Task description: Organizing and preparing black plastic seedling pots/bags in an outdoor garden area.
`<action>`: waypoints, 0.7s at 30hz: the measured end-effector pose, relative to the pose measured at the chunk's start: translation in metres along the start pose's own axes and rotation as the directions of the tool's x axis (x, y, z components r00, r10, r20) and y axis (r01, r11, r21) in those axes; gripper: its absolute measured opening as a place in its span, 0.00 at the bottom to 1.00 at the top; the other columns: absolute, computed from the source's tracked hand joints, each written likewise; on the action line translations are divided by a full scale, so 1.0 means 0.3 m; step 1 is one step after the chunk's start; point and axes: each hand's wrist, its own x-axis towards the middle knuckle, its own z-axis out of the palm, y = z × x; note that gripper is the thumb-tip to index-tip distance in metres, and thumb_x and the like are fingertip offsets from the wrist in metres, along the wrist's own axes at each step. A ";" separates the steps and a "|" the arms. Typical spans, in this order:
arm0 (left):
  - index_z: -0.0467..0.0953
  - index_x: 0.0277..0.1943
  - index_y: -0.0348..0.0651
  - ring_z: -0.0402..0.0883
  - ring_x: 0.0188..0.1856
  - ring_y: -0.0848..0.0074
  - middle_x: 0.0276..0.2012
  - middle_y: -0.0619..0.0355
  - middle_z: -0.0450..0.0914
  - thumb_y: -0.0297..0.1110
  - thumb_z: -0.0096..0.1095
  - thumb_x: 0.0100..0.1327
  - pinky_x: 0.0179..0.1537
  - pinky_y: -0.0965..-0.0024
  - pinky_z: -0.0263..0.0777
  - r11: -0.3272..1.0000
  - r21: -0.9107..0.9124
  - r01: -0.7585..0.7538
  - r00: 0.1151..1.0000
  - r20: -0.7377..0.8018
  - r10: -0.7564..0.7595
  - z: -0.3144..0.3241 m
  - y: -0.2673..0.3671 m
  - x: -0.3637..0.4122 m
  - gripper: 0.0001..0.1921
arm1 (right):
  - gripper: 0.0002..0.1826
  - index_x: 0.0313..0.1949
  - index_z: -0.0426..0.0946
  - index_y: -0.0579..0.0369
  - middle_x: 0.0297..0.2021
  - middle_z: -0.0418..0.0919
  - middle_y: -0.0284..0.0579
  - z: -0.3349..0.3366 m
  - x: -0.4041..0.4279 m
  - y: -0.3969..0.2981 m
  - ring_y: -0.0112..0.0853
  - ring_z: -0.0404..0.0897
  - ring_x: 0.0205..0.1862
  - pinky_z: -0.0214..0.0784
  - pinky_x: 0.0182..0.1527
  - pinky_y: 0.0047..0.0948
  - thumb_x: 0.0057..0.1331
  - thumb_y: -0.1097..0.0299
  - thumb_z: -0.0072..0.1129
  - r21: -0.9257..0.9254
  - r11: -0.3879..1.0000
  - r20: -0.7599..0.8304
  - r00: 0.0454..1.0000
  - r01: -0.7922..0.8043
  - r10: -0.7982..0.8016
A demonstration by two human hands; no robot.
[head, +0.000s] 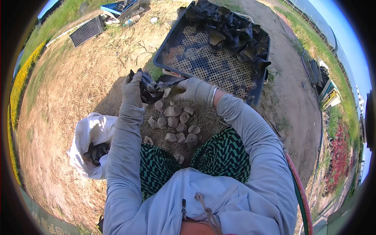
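My left hand (132, 89), in a light work glove, is closed on a bunch of crumpled black plastic pieces, which look like thin nursery pots (148, 85). On their other side my gloved right hand (191, 90) grips a black plastic flap between thumb and fingers. Below the hands, several rounded clods of dry soil (173, 121) lie on the ground between my knees. A large black mesh-bottomed tray (205, 58) stands in front of me, with many dark soft pots (232, 26) heaped at its far side. At my left, a white sack (91, 126) holds dark plastic pieces.
A black mesh crate (87, 30) and a blue tray (119, 7) lie at the far left on dry grass. A red hose (298, 179) runs beside my right arm. Stacked panels and containers (329, 88) stand at the far right.
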 end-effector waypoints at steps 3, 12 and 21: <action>0.72 0.34 0.36 0.81 0.34 0.71 0.36 0.50 0.81 0.27 0.56 0.62 0.36 0.71 0.78 0.995 0.101 -0.016 0.999 0.043 0.012 -0.006 0.015 -0.003 0.04 | 0.22 0.44 0.79 0.56 0.39 0.80 0.52 -0.167 -0.118 0.045 0.42 0.78 0.45 0.68 0.50 0.38 0.54 0.55 0.65 0.645 0.716 -0.512 0.847 0.269 0.143; 0.72 0.41 0.42 0.65 0.25 0.88 0.26 0.68 0.69 0.31 0.56 0.65 0.27 0.82 0.64 0.978 0.207 -0.004 1.000 0.025 -0.001 0.080 -0.052 0.002 0.05 | 0.12 0.35 0.80 0.45 0.47 0.75 0.39 -0.231 -0.098 0.351 0.37 0.72 0.51 0.61 0.52 0.39 0.50 0.61 0.65 -0.331 0.879 -0.903 0.386 -0.345 -0.188; 0.74 0.42 0.38 0.65 0.29 0.89 0.26 0.70 0.70 0.30 0.63 0.60 0.32 0.81 0.63 0.803 0.493 -0.335 0.862 0.505 0.050 0.223 0.067 -0.203 0.10 | 0.14 0.42 0.79 0.54 0.35 0.81 0.46 -0.210 -0.260 0.006 0.38 0.80 0.37 0.71 0.40 0.32 0.56 0.65 0.61 0.140 0.925 -0.512 0.825 0.354 -0.238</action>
